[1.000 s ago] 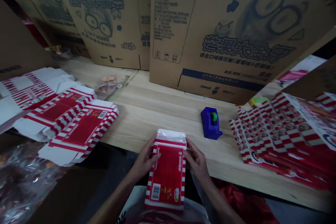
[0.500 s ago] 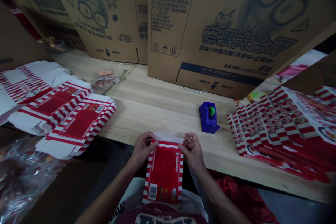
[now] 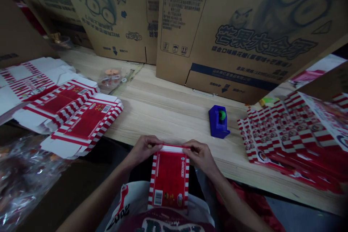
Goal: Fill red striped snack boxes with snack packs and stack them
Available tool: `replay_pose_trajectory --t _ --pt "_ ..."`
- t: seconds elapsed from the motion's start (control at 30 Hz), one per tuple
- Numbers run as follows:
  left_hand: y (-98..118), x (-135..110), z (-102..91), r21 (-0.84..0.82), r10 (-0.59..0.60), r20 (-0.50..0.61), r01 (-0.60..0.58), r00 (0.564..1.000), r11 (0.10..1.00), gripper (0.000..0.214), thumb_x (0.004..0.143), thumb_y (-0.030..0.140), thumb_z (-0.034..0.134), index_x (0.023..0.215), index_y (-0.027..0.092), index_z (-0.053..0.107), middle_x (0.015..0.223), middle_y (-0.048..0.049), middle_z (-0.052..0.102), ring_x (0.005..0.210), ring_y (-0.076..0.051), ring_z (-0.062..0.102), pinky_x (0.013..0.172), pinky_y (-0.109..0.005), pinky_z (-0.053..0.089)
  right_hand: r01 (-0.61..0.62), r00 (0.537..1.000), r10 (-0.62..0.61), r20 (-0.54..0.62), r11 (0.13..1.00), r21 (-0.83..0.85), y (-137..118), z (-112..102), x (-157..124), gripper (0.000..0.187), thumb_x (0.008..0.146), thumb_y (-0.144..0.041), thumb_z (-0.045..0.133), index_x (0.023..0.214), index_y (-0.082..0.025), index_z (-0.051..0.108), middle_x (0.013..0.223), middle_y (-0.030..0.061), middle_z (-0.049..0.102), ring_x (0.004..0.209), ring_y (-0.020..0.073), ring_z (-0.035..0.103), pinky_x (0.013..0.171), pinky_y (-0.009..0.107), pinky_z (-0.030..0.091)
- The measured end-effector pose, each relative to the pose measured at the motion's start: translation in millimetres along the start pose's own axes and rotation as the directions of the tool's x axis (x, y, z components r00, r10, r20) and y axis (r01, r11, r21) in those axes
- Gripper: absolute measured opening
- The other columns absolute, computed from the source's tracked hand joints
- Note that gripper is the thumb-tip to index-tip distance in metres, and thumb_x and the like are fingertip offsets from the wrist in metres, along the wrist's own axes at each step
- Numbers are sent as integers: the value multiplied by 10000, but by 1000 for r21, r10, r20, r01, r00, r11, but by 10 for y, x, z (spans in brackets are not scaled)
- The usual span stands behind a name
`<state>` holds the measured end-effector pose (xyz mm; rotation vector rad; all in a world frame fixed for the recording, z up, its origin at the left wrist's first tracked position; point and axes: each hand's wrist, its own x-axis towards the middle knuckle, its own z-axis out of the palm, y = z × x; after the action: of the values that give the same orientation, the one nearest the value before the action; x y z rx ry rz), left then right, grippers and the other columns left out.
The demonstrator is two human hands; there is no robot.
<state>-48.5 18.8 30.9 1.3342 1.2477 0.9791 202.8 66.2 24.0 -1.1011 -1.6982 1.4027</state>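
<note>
A red carton with red-and-white striped sides (image 3: 170,175) stands upright between my hands at the table's front edge, against my body. A barcode and small food pictures show on its near panel. My left hand (image 3: 145,148) pinches the top left corner, thumb and fingers closed on the flap edge. At the top right corner my right hand (image 3: 200,155) grips in the same way. The white strip of the top flap shows between my fingertips. Beyond my right hand sits a blue tape dispenser (image 3: 218,122) with a green core.
Flat striped cartons (image 3: 84,121) are stacked at the left, overhanging the table edge. Clear plastic bags (image 3: 24,177) lie below them. Several filled-out striped boxes (image 3: 288,134) crowd the right. Large brown cardboard boxes (image 3: 201,69) wall off the back. A small clear packet (image 3: 111,77) lies at the back left.
The carton's top flap, raised before, is now folded down. My left hand has shifted outward slightly, and both hands lie flatter along the top edge. The view has shifted slightly.
</note>
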Motion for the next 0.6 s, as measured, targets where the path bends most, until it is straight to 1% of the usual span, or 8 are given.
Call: replay_pose_trajectory --t 0.07,0.17,0.27,0.37,0.43,0.5,0.53,0.6 --pt "48 56 -66 -114 -68 45 73 997 991 272 766 387 702 858 140 768 788 -87 739 714 -204 650 670 -304 492 -37 999 37 3 999 -29 -88 -4 84 201 735 -363 709 811 -177 715 678 19 666 601 150 576 552 249 444" --pt "148 122 -157 -210 -124 128 149 984 966 251 730 374 736 811 139 769 729 -80 741 647 -199 645 647 -314 502 -39 999 40 15 997 -67 -215 18 175 145 731 -321 678 713 -176 674 565 -18 591 502 115 486 478 224 368" --pt "197 128 -207 -226 -135 154 168 979 960 225 700 354 762 761 137 759 704 -74 732 636 -187 638 641 -299 497 0 1000 1 16 998 -62 -265 41 179 161 759 -291 645 644 -179 628 577 -17 578 537 121 503 509 228 386" --pt "149 75 -193 -184 -104 175 136 979 973 256 757 375 715 819 129 751 775 -77 729 701 -178 644 672 -284 493 35 999 -34 30 999 -36 -218 24 108 167 805 -325 636 719 -182 641 702 13 638 649 153 578 591 246 447" --pt "75 27 -141 -139 -56 148 76 987 987 254 766 365 714 875 138 746 870 -85 726 776 -186 654 699 -283 496 49 998 -48 28 998 -31 -153 7 40 152 800 -341 666 791 -190 654 804 32 665 719 169 609 633 255 473" --pt "-6 -14 -53 -125 -8 84 18 996 992 235 750 339 733 892 152 742 944 -94 718 853 -200 659 748 -298 501 65 998 -65 -6 998 -14 -79 19 -37 136 799 -332 679 802 -198 655 858 43 670 778 182 626 677 267 490" --pt "-43 -29 4 -143 3 45 4 999 990 221 745 328 738 884 157 741 990 -100 712 898 -207 657 785 -310 500 76 996 -76 -42 997 -6 -43 45 -79 128 810 -323 668 779 -201 653 867 46 670 803 187 630 702 274 495" --pt "-99 -45 133 -240 -12 -26 6 1000 971 186 746 320 734 840 160 730 1102 -109 686 985 -218 642 853 -327 487 86 987 -85 -136 996 4 20 129 -172 148 837 -307 635 730 -206 646 866 48 671 836 192 631 751 290 497"
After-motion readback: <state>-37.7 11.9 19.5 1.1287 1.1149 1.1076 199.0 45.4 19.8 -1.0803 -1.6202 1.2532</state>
